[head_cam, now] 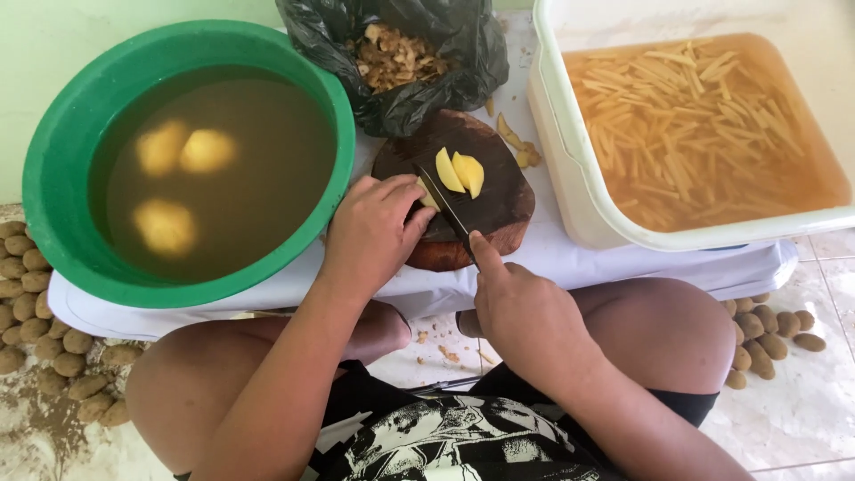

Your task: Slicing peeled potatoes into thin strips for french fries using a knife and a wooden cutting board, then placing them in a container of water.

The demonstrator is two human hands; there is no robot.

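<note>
Potato slicing on a round wooden board, seen from the head camera.

The left hand point(374, 233) rests on the dark cutting board point(499, 209), fingers curled and pressed together over a piece of potato point(427, 194) that they mostly hide. The right hand point(525, 312) is closed around a knife point(445, 203), forefinger stretched along its back; the handle is hidden in the fist and the blade lies just beside the left fingertips. Cut yellow slices point(460, 171) stand on the board beyond the blade. Left of the board, a green basin point(53, 160) holds murky water with three pale potatoes blurred beneath the surface. Behind the board sits a black bag point(445, 80) of peelings, its top cut off. Right of the board, a white tub point(570, 178) of potato sticks in water runs out of frame.
</note>
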